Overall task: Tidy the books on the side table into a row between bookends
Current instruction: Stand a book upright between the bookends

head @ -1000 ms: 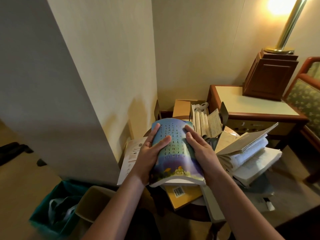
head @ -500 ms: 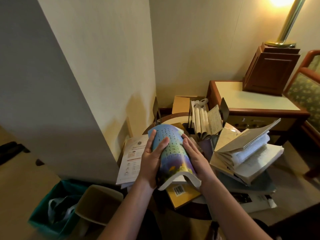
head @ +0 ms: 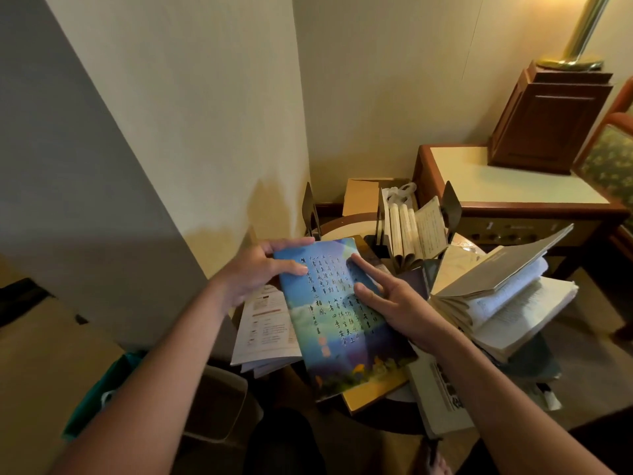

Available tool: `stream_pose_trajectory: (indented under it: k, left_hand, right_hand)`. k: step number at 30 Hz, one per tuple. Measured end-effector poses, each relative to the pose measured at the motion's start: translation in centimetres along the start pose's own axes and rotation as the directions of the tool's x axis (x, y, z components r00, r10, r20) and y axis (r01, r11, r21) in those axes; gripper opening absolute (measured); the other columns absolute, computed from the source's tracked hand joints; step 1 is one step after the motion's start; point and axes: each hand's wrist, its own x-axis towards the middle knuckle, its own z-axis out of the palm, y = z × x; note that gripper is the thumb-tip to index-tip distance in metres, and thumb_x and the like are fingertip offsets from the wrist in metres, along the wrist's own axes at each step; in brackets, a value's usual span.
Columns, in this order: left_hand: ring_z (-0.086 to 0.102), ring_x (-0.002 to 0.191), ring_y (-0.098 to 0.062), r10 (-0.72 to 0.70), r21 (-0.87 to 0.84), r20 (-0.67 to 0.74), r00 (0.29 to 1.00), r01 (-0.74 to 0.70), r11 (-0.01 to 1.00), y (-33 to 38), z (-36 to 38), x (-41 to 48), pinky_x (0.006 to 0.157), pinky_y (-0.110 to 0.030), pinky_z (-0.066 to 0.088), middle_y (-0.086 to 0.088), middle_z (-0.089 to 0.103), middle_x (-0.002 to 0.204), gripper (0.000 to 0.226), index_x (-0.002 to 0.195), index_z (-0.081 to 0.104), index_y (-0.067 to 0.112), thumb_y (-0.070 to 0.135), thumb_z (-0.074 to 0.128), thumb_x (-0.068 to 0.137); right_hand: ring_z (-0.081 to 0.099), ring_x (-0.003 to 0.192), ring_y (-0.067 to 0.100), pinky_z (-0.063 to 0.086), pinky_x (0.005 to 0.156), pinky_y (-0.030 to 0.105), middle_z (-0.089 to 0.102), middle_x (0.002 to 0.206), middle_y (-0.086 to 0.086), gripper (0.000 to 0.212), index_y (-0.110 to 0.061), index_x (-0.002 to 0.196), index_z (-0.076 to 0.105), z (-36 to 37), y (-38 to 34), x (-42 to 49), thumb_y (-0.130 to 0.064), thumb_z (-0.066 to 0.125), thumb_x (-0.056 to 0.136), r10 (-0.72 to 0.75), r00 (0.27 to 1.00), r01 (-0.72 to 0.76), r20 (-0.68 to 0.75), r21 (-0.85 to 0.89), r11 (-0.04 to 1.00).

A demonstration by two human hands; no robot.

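Note:
A thin blue book (head: 339, 320) with rows of printed characters lies flat over the pile on the round side table (head: 346, 228). My left hand (head: 260, 272) grips its far left corner, thumb on the cover. My right hand (head: 387, 296) rests on the cover with straight fingers spread. Behind it, a few pale books (head: 407, 231) stand in a row against the right black bookend (head: 450, 207). The left black bookend (head: 310, 210) stands apart near the wall. An open book (head: 507, 289) sprawls on a stack at the right.
A white leaflet (head: 267, 323) hangs off the table's left side, a yellow book (head: 373, 392) lies under the blue one. A cardboard box (head: 363, 197) sits behind the table. A wooden cabinet (head: 507, 186) with a lamp stands at right. Bins (head: 212, 406) sit on the floor below left.
The blue book, bent into an arch between both hands, has been flattened out. My right hand's fingers have spread on the cover and my left hand moved to the far corner.

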Motion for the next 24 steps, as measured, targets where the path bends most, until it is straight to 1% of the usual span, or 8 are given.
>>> stream_pose_trajectory:
  k: [2,5,8,12,15,18,21,24]
  left_hand:
    - [0.069,0.107,-0.039,-0.031,0.166,0.053,0.998,0.022,0.986,1.3,-1.0,0.7,0.094,-0.050,0.057,-0.007,0.074,0.118,0.055,0.115,0.075,0.043,0.024,0.090,0.065]
    - [0.070,0.100,-0.035,-0.075,0.249,0.091,0.993,0.050,0.967,3.0,-2.1,1.6,0.093,-0.048,0.059,-0.009,0.073,0.117,0.047,0.112,0.078,0.037,0.023,0.089,0.068]
    - [0.071,0.096,-0.027,-0.192,0.330,0.158,0.969,0.131,0.935,4.0,-2.4,2.5,0.088,-0.039,0.059,-0.009,0.073,0.119,0.036,0.114,0.077,0.036,0.018,0.078,0.082]
    - [0.073,0.097,-0.024,-0.283,0.477,0.179,0.942,0.169,0.863,4.3,-2.7,3.7,0.092,-0.037,0.059,-0.009,0.071,0.121,0.041,0.124,0.071,0.039,0.019,0.075,0.089]
    - [0.072,0.100,-0.022,-0.232,0.543,0.095,0.968,0.145,0.827,4.7,-2.9,4.1,0.090,-0.033,0.059,-0.002,0.068,0.122,0.043,0.128,0.068,0.040,0.019,0.075,0.091]
    - [0.071,0.087,-0.012,-0.157,0.605,-0.006,0.988,0.128,0.786,5.1,-3.6,4.1,0.066,-0.021,0.055,0.005,0.067,0.117,0.046,0.132,0.064,0.040,0.018,0.073,0.093]
    - [0.068,0.072,-0.004,-0.048,0.648,-0.098,0.994,0.101,0.755,5.6,-4.6,4.0,0.056,-0.016,0.048,0.007,0.067,0.120,0.047,0.132,0.064,0.042,0.018,0.074,0.092]
    - [0.060,0.053,0.004,0.038,0.667,-0.150,0.988,0.073,0.741,6.0,-5.1,4.0,0.046,-0.012,0.041,0.006,0.067,0.118,0.048,0.133,0.063,0.040,0.018,0.073,0.093]
  right_hand:
    - [0.069,0.095,0.000,0.061,0.084,0.033,0.052,0.120,-0.018,0.058,-0.055,0.149,0.034,-0.2,-0.4,1.1,-0.043,0.057,0.097,-0.029,0.999,0.026,-0.017,-0.162,0.986]
    - [0.073,0.096,0.011,0.062,0.077,0.034,0.062,0.123,-0.008,0.055,-0.066,0.143,0.031,-0.6,-0.5,3.1,-0.051,0.055,0.095,-0.022,0.999,0.028,0.026,-0.238,0.971]
    - [0.074,0.094,0.015,0.062,0.076,0.038,0.069,0.116,-0.005,0.054,-0.068,0.142,0.032,-0.7,-0.4,4.8,-0.056,0.054,0.094,-0.065,0.997,0.078,0.051,-0.321,0.944]
    - [0.068,0.090,0.005,0.056,0.069,0.019,0.055,0.111,-0.022,0.059,-0.055,0.151,0.028,-0.1,-0.5,6.7,-0.050,0.054,0.098,-0.082,0.994,0.102,0.067,-0.380,0.919]
    - [0.062,0.106,0.014,0.056,0.085,0.032,0.060,0.112,-0.012,0.061,-0.047,0.154,0.028,-0.6,1.4,8.7,-0.056,0.052,0.098,-0.081,0.987,0.011,-0.139,-0.443,0.896]
    - [0.053,0.126,0.031,0.049,0.101,0.051,0.055,0.137,0.009,0.075,-0.032,0.158,0.025,-1.7,4.2,10.5,-0.060,0.054,0.095,-0.017,0.949,-0.202,-0.314,-0.650,0.733]
    - [0.032,0.142,0.041,0.034,0.111,0.059,0.030,0.156,0.017,0.106,-0.025,0.160,0.012,-1.8,5.6,11.1,-0.079,0.057,0.081,0.195,0.911,-0.407,-0.363,-0.726,0.554]
    - [0.022,0.146,0.042,0.026,0.114,0.062,0.024,0.159,0.017,0.127,-0.025,0.161,0.005,-1.8,6.0,11.1,-0.091,0.058,0.067,0.267,0.890,-0.456,-0.370,-0.703,0.546]
